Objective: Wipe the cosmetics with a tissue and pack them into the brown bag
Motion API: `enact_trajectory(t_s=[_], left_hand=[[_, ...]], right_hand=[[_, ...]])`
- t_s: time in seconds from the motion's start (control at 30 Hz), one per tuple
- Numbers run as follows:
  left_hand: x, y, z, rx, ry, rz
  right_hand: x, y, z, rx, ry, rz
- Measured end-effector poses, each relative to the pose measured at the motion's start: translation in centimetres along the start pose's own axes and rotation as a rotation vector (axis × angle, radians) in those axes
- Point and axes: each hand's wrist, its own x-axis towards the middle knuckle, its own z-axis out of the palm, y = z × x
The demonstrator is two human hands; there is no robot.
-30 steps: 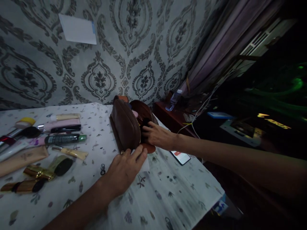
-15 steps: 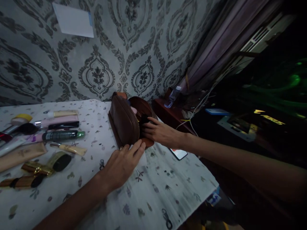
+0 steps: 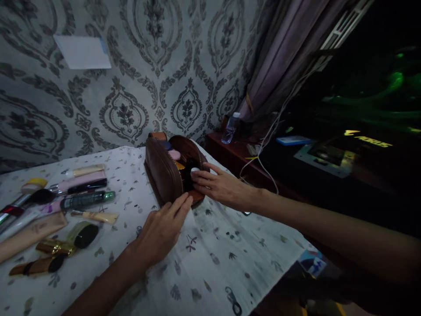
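A brown zippered pouch (image 3: 163,169) lies unzipped on the patterned cloth, with a pink item (image 3: 174,154) and other things showing inside. My left hand (image 3: 164,228) rests at the near end of the pouch, its fingers together against the edge; what they hold, if anything, is hidden. At the pouch's mouth, my right hand (image 3: 220,184) has its fingers around a small item with a white end (image 3: 194,171). The rest of that item is dark and hard to make out.
Left on the cloth (image 3: 210,272) are several cosmetics, including a green-capped tube (image 3: 87,200) and a gold-and-black tube (image 3: 37,266). A clear bottle (image 3: 230,128) and white cables stand beyond the pouch. A dark AORUS item (image 3: 371,138) is at right.
The view has shifted. My right hand has drawn slightly back at the pouch's mouth, and a white end now shows at its fingertips. The phone is now mostly hidden under my right forearm.
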Motion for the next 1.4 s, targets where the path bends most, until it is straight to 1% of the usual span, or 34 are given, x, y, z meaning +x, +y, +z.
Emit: enact_trajectory(t_s=[0.2,0.37,0.47,0.63,0.77,0.83,0.93,1.03,1.1,1.17,1.23,1.27,1.33,1.4], left_hand=[[0.1,0.2,-0.4,-0.007,-0.07,-0.034],[-0.1,0.1,-0.4,-0.042,-0.098,-0.063],[-0.1,-0.1,-0.4,-0.073,-0.095,-0.058],[-0.1,-0.5,-0.6,-0.133,-0.033,-0.005],[-0.3,-0.3,-0.9,-0.187,0.071,0.055],[-0.7,0.0,-1.0,-0.21,0.12,0.062],[-1.7,0.6,-1.3,-0.217,0.171,0.015],[-3.7,0.7,-1.2,-0.197,0.158,-0.057],[-5.7,0.4,-0.7,-0.16,0.104,-0.107],[-8.0,-0.1,0.2,-0.109,0.046,-0.157],[-10.4,-0.9,1.4,-0.067,0.03,-0.199],[-11.4,-1.3,2.0,-0.054,0.043,-0.216],[-13.1,-2.0,3.0,-0.054,0.076,-0.233],[-14.0,-2.4,3.5,-0.064,0.097,-0.225]], right_hand=[[0.3,0.1,0.1,0.008,0.018,0.0],[1.2,0.3,-0.4,0.055,-0.043,-0.003],[1.4,0.3,-0.8,0.064,-0.045,0.003],[1.5,0.3,-0.8,0.062,-0.021,0.003],[1.4,0.3,-0.5,0.072,0.002,-0.002],[1.3,0.3,-0.5,0.085,0.023,0.004],[1.1,0.4,-0.8,0.119,0.075,0.005],[0.7,0.0,-1.4,0.153,0.132,0.013],[0.2,-1.0,-2.1,0.175,0.194,0.035],[-0.3,-2.6,-2.8,0.212,0.288,0.062],[-0.8,-4.9,-3.3,0.28,0.381,0.067],[-0.9,-6.1,-3.5,0.327,0.416,0.052],[-1.0,-8.5,-3.6,0.434,0.432,0.011],[-0.5,-10.8,-3.3,0.522,0.387,-0.002]])
